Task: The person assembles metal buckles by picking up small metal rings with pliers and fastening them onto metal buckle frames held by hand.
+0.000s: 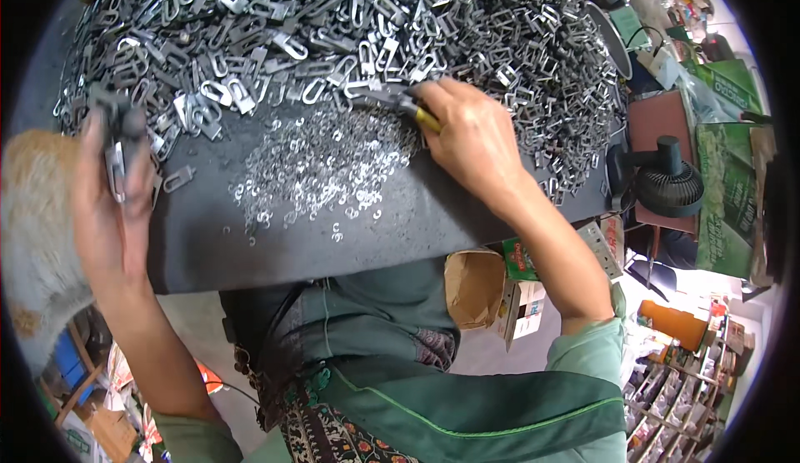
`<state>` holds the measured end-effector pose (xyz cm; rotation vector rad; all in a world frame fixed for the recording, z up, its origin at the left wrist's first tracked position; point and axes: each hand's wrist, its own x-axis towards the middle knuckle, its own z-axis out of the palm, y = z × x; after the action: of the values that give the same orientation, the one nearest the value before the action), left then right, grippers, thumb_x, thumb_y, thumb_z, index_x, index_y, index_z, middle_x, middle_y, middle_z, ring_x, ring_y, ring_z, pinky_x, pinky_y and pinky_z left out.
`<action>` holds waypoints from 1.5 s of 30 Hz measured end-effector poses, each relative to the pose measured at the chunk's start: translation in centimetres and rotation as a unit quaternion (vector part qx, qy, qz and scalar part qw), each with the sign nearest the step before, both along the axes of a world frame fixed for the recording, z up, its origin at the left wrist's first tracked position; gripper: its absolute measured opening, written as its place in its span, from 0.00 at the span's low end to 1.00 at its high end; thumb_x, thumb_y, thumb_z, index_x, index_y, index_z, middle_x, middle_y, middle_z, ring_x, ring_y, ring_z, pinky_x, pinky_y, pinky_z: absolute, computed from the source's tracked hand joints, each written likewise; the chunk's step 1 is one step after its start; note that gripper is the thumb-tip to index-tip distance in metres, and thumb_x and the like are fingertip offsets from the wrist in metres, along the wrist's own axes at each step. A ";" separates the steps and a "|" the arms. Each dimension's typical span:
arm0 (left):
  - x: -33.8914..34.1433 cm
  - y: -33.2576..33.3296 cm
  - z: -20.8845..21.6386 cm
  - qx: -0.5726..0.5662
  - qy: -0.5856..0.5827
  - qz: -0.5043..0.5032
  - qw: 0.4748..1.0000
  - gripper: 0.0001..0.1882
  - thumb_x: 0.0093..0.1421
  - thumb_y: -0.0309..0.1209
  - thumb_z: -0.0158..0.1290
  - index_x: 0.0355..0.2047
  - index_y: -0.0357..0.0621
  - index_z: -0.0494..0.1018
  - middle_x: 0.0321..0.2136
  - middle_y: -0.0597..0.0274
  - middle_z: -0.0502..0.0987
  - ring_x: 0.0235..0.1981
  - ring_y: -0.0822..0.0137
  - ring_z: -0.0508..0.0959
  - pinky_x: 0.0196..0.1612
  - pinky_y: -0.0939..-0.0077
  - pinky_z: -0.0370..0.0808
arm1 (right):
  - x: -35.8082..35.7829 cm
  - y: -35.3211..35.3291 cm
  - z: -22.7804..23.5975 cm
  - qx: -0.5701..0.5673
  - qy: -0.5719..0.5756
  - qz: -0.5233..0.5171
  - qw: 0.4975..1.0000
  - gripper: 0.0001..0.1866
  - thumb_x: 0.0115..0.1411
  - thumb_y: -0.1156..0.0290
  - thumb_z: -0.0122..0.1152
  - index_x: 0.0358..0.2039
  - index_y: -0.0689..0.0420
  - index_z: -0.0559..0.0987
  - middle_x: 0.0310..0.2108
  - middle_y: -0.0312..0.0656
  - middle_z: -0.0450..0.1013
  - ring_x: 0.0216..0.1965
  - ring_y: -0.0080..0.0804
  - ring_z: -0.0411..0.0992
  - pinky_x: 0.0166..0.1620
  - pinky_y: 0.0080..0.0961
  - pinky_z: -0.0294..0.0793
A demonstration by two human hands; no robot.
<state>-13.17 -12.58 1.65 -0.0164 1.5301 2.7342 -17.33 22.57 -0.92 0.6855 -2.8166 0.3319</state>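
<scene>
A big heap of grey metal clips (333, 30) covers the far part of a dark table (275, 250). In front of it lies a scatter of small shiny wire hooks (321, 167). My right hand (471, 142) grips a pair of pliers (400, 103) with yellow handles, their jaws at the edge of the clip heap. My left hand (104, 205) is raised at the table's left edge and holds a stack of grey clips (121, 142) upright between fingers and thumb.
A small black fan (667, 184) stands at the right of the table. Cardboard boxes (500, 292) sit below the table edge. A pale woven sack (33, 238) is at the left. Green packets (729, 196) and shelves of goods fill the right side.
</scene>
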 end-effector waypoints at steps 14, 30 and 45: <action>8.9 5.7 -3.4 0.005 -0.062 -0.077 0.995 0.13 0.62 0.35 0.49 0.40 0.40 0.64 0.30 0.61 0.68 0.27 0.75 0.68 0.30 0.85 0.65 | 7.1 3.2 0.7 0.012 -0.038 0.022 0.999 0.10 0.47 0.70 0.63 0.27 0.58 0.71 0.24 0.41 0.68 0.28 0.42 0.72 0.29 0.38 0.72; 11.1 11.6 -1.3 -0.118 -0.146 -0.196 0.963 0.08 0.66 0.27 0.49 0.42 0.38 0.75 0.24 0.70 0.73 0.18 0.85 0.64 0.19 0.89 0.58 | 11.8 -3.0 3.9 -0.438 -0.434 0.005 0.788 0.07 0.61 0.71 0.59 0.35 0.60 0.73 0.23 0.35 0.64 0.27 0.18 0.59 0.31 0.21 0.64; 12.4 11.6 -1.8 -0.084 -0.183 -0.255 0.946 0.08 0.65 0.28 0.51 0.38 0.35 0.76 0.20 0.66 0.73 0.18 0.78 0.70 0.18 0.81 0.64 | 13.0 -2.5 4.3 -0.321 -0.363 0.096 0.869 0.07 0.56 0.76 0.63 0.34 0.62 0.74 0.26 0.43 0.70 0.26 0.32 0.70 0.30 0.28 0.68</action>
<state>-0.79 -0.95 -0.16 -0.1068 1.4106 2.0604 -4.32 20.05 3.35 0.7798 -2.9218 1.7974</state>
